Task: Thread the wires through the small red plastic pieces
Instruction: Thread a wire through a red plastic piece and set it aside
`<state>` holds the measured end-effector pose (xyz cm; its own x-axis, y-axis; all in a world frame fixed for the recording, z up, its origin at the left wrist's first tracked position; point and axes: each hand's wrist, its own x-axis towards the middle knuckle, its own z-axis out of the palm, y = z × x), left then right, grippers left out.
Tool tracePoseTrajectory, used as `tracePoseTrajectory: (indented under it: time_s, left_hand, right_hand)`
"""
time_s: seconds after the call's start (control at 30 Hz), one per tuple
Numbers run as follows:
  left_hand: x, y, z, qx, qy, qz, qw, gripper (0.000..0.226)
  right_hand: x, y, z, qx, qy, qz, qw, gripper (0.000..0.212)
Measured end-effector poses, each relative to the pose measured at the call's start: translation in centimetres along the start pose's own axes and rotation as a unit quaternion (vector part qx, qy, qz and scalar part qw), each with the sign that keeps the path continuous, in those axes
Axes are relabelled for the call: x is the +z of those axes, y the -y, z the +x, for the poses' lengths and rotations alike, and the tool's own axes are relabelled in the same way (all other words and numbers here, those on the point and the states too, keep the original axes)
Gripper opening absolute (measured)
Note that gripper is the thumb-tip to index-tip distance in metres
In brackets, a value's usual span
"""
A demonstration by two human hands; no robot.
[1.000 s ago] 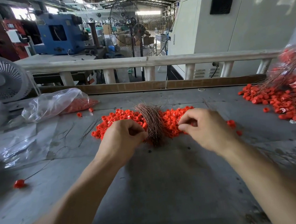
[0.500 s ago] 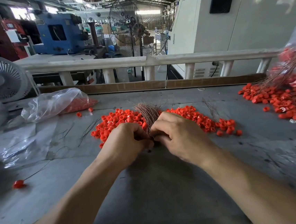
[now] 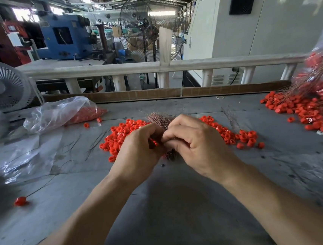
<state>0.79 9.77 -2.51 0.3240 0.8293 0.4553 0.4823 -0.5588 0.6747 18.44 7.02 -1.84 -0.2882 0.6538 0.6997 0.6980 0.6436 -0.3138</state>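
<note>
Red plastic piece [image 3: 152, 143], glimpsed between both hands above the wire bundle [image 3: 159, 120] and loose red pile [image 3: 122, 135] on the table [image 3: 175, 210]; step: likely threading, next needing wire end aligned to the hole; left hand [image 3: 138, 154] and right hand [image 3: 196, 144] curled, fingertips meeting; exact hold unclear.

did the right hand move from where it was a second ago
Yes. The right hand moved left, off the right side of the red pieces, to meet the left hand over the wire bundle.
</note>
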Motion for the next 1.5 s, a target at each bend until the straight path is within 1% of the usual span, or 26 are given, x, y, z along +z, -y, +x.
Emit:
tracePoseTrajectory:
  time_s: [0.07, 0.17, 0.2, 0.3, 0.4, 0.47, 0.53, 0.67, 0.73, 0.8, 0.87, 0.93, 0.97, 1.03, 1.13, 1.2, 1.33, 1.4, 1.5]
  left_hand:
    - [-0.1, -0.2, 0.0, 0.016, -0.003, -0.001, 1.000, 0.020]
    - [-0.1, -0.3, 0.0, 0.034, -0.013, -0.015, 0.999, 0.033]
    - [-0.1, -0.3, 0.0, 0.038, -0.015, -0.019, 0.999, 0.032]
    - [0.0, -0.3, 0.0, 0.035, -0.025, -0.042, 0.998, 0.015]
    - [0.0, -0.3, 0.1, 0.024, -0.033, -0.107, 0.993, 0.012]
    - [-0.1, -0.3, 0.1, 0.018, -0.034, -0.155, 0.987, 0.010]
    - [-0.2, -0.3, 0.3, 0.011, -0.040, -0.199, 0.979, 0.009]
    - [-0.5, -0.3, 0.5, -0.032, -0.060, -0.282, 0.957, 0.005]
    - [-0.8, -0.4, 0.6, -0.044, -0.046, -0.298, 0.952, 0.007]
    - [-1.2, -0.3, 0.6, -0.053, -0.035, -0.296, 0.953, 0.010]
    - [-1.8, 0.1, 0.8, -0.076, -0.061, -0.257, 0.961, 0.006]
    - [-2.2, 0.9, 1.0, -0.100, -0.101, -0.144, 0.979, 0.010]
    - [-2.3, 1.3, 1.1, -0.109, -0.107, -0.075, 0.985, 0.013]
    - [-2.3, 1.7, 1.1, -0.128, -0.086, 0.030, 0.987, 0.016]
    - [-2.1, 2.3, 1.0, -0.145, -0.057, 0.123, 0.980, 0.017]
    - [-2.2, 2.6, 1.0, -0.145, -0.052, 0.148, 0.977, 0.016]
    - [-2.1, 2.7, 0.9, -0.125, -0.044, 0.174, 0.976, 0.014]
    - [-1.8, 2.7, 0.9, -0.105, -0.033, 0.191, 0.975, 0.015]
    - [-1.3, 2.9, 0.8, -0.094, -0.018, 0.212, 0.973, 0.022]
  right_hand:
    - [0.0, 0.1, 0.1, 0.001, -0.011, 0.013, 1.000, 0.006]
    - [0.0, 0.2, 0.2, 0.012, -0.031, 0.044, 0.998, 0.005]
    - [0.0, 0.2, 0.2, 0.015, -0.037, 0.058, 0.997, 0.006]
    - [0.0, 0.4, 0.2, 0.025, -0.049, 0.097, 0.994, 0.014]
    - [0.0, 0.5, 0.1, 0.081, -0.041, 0.158, 0.983, 0.029]
    - [0.0, 0.5, 0.0, 0.108, -0.024, 0.176, 0.978, 0.032]
    - [0.0, 0.4, -0.1, 0.110, -0.011, 0.159, 0.981, 0.030]
    - [0.0, 0.0, -0.1, 0.123, -0.019, 0.142, 0.982, 0.020]
    - [0.0, -0.1, -0.2, 0.132, -0.027, 0.146, 0.980, 0.011]
    - [-0.1, -0.2, -0.3, 0.151, -0.045, 0.170, 0.973, 0.008]
    - [-0.4, -0.3, -0.2, 0.174, -0.078, 0.222, 0.956, 0.009]
    - [-0.9, -0.1, -0.1, 0.183, -0.125, 0.287, 0.932, 0.009]
    - [-1.1, 0.1, 0.0, 0.186, -0.149, 0.319, 0.917, 0.009]
    - [-1.6, 0.4, 0.2, 0.190, -0.189, 0.367, 0.891, 0.010]
    - [-2.2, 0.5, 0.3, 0.205, -0.223, 0.404, 0.863, 0.013]
    - [-2.3, 0.3, 0.4, 0.237, -0.222, 0.426, 0.844, 0.015]
    - [-1.7, -0.2, 0.2, 0.336, -0.184, 0.428, 0.818, 0.014]
    - [-1.1, -0.3, 0.0, 0.373, -0.156, 0.416, 0.815, 0.012]
    - [-0.2, -0.1, -0.3, 0.391, -0.116, 0.401, 0.821, 0.013]
